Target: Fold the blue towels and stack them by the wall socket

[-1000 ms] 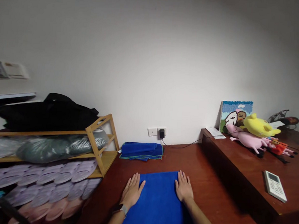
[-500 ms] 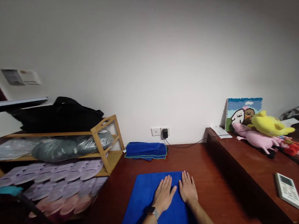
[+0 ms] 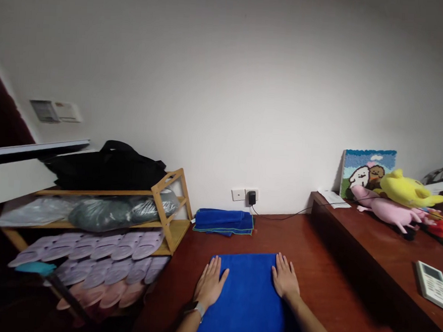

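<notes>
A blue towel (image 3: 248, 299) lies spread on the reddish-brown table, running off the bottom of the view. On its far left corner my left hand (image 3: 210, 284) rests flat, fingers stretched out, a watch on the wrist. My right hand (image 3: 285, 279) lies palm down at the far right corner, fingers extended and a little apart. Neither hand grips anything. Beyond them, by the wall, sits a folded stack of blue cloth (image 3: 223, 222) with green edging.
To the left stands a wooden rack (image 3: 170, 213) with slippers (image 3: 113, 247) and a black bag (image 3: 111, 166). A raised ledge at right bears plush toys (image 3: 405, 191), a picture (image 3: 369, 168) and a calculator-like device (image 3: 435, 284). A black plug (image 3: 251, 197) trails a cable.
My left hand has slid left across the towel from its middle to its left edge. My right hand stays at the right corner. The view has shifted slightly left.
</notes>
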`<state>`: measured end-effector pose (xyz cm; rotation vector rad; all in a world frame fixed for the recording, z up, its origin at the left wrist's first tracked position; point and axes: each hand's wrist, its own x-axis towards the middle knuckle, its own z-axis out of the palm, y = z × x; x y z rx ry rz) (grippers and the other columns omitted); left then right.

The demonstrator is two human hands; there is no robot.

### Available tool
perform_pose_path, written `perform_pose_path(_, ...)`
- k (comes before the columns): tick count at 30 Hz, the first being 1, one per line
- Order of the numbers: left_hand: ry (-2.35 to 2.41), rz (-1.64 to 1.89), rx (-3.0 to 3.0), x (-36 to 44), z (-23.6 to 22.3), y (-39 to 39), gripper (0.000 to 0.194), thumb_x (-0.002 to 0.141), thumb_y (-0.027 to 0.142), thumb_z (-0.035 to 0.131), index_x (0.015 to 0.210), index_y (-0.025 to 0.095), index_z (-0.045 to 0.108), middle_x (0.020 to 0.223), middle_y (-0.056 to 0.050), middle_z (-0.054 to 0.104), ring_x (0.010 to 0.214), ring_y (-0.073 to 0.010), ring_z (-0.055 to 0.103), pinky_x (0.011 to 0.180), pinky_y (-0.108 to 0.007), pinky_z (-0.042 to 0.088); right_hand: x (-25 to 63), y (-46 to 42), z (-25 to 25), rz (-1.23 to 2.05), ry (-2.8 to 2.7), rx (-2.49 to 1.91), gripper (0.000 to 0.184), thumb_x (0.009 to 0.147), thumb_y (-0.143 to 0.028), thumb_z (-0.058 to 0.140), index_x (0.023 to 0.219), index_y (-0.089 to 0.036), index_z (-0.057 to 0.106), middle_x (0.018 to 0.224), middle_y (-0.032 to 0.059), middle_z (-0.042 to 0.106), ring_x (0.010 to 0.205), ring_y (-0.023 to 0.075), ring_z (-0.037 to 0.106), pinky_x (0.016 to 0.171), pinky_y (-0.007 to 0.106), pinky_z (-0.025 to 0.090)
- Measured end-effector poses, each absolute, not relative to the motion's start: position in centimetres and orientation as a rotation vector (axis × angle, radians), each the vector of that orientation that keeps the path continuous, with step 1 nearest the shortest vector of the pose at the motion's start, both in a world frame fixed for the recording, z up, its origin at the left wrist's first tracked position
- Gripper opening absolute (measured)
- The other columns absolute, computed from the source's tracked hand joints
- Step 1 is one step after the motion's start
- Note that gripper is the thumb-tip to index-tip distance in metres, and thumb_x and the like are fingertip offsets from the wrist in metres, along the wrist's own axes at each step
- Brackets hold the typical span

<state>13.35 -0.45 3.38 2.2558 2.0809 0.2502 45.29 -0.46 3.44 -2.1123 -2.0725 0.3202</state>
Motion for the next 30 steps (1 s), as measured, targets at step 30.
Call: perform_pose_path(30,1.710,0.422,2.531,25.5,5.6,-3.2,0.072,0.107,0.055,0.008,0.164,0.016,0.028,0.172,-0.007,0.028,0.160,-0.0213,0.024,0.132,-0.043,0.022,45.2,-4.5,3.9,0.363,-2.039,-2.057,0.067,0.104,-0.038,0.019,0.165,-0.009,0.024,0.172,0.0077,0.018,0.160,0.0239,0.015,0.131,0.047,0.013)
